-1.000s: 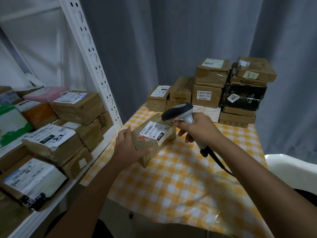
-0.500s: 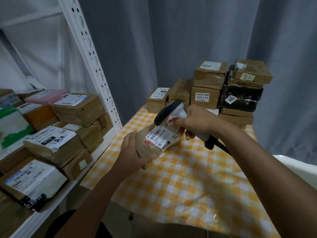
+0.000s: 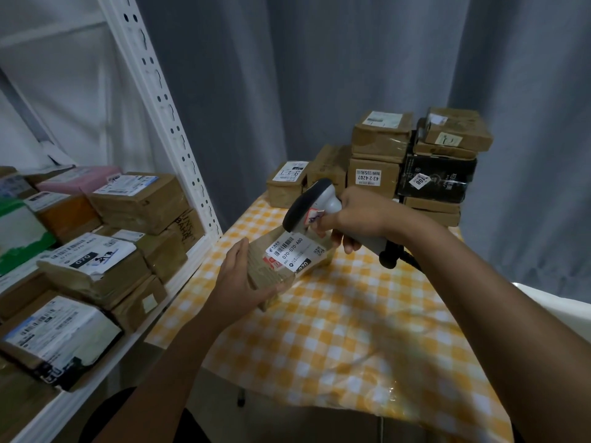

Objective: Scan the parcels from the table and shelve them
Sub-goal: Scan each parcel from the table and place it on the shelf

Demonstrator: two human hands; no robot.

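Parcel [image 3: 281, 266], a brown cardboard box with a white barcode label facing up, sits tilted near the left edge of the table [image 3: 351, 330], which wears a yellow-and-white checked cloth. The left hand [image 3: 238, 282] grips its near end, thumb underneath and fingers along the left side. The right hand [image 3: 358, 215] is curled round the handle of a grey barcode scanner [image 3: 315, 203], whose dark head points down just above the label. A black cable leaves the handle's base. More brown parcels and one black box [image 3: 436, 179] are stacked at the table's far end, well apart from the held one. On the left, a white metal shelf [image 3: 179, 276] carries many labelled parcels.
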